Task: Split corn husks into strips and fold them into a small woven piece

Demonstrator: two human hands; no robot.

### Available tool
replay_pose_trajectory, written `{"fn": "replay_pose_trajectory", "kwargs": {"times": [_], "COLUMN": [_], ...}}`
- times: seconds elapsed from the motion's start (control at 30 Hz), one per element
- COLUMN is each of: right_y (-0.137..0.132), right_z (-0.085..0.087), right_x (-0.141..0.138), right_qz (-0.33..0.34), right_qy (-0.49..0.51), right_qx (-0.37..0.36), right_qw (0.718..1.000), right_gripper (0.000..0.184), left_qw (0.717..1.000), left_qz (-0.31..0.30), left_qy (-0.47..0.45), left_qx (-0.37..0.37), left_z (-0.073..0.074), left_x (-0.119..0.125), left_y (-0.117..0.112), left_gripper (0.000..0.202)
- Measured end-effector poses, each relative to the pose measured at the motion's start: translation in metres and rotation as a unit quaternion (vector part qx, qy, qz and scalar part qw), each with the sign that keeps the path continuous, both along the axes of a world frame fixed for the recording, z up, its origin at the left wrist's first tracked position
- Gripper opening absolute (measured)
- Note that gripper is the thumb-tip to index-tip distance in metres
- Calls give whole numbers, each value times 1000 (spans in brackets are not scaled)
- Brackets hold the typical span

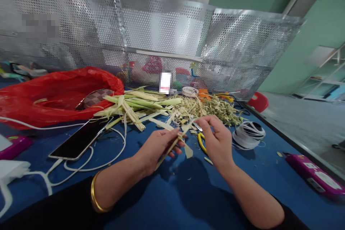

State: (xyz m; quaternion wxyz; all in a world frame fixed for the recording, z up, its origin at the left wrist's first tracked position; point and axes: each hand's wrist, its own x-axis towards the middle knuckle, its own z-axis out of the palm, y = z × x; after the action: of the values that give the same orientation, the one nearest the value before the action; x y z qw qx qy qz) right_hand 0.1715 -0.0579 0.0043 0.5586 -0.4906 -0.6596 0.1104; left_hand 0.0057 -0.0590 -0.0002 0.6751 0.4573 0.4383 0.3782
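My left hand [159, 145] is closed in a pinch around a pale, twisted strip of plant husk [188, 151]. Below the fingers a tail of it slants down to the left, and a loose flap hangs on the right. My right hand [219, 142] pinches the strip's upper end between thumb and fingers, pulled up and to the right. Just behind the right fingers lies a tool with yellow handles [201, 143] and metal jaws, partly hidden. A heap of green and pale husks [134, 106] lies beyond the left hand, with dry scraps [215, 109] behind the right.
At left are a red plastic bag [61, 75], a dark phone [81, 136] and looping white cables [121, 143]. A spool of white ribbon [249, 136] stands right of my right hand. A purple case [315, 174] sits at the table's right edge. A perforated screen [167, 25] borders the back.
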Motion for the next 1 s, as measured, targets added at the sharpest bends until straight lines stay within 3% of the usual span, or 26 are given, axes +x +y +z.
{"fn": "replay_pose_trajectory", "kwargs": {"times": [0.1,0.2,0.27,0.33,0.53,0.63,0.8,0.9,1.0], "right_y": [6,10,9,8,6,8,10,10,10], "right_z": [-2,-10,-14,-16,-20,-19,-16,-20,-22], "right_x": [2,-3,-8,-11,-14,-13,-10,-7,-6], "right_qz": [29,154,200,203,139,140,196,185,167], "right_qy": [66,142,203,239,245,230,144,55,42], "right_qx": [-139,-273,-303,-293,-228,-217,-249,-232,-230], "right_qw": [988,939,909,903,932,938,937,953,958], "right_gripper": [41,42,36,29,23,21,28,29,29], "left_qw": [999,999,1000,1000,999,1000,999,996,995], "left_qz": [30,24,11,5,3,18,51,81,88], "left_qy": [-37,-20,0,20,35,24,-10,-29,-43], "left_qx": [-25,-22,-16,-12,5,9,-10,8,12], "left_z": [4,4,1,-3,-13,-14,-12,-9,-6], "left_x": [-4,-4,-2,0,1,0,0,-1,0], "left_y": [3,2,1,1,4,5,7,7,7], "left_gripper": [35,31,31,32,33,34,36,33,32]}}
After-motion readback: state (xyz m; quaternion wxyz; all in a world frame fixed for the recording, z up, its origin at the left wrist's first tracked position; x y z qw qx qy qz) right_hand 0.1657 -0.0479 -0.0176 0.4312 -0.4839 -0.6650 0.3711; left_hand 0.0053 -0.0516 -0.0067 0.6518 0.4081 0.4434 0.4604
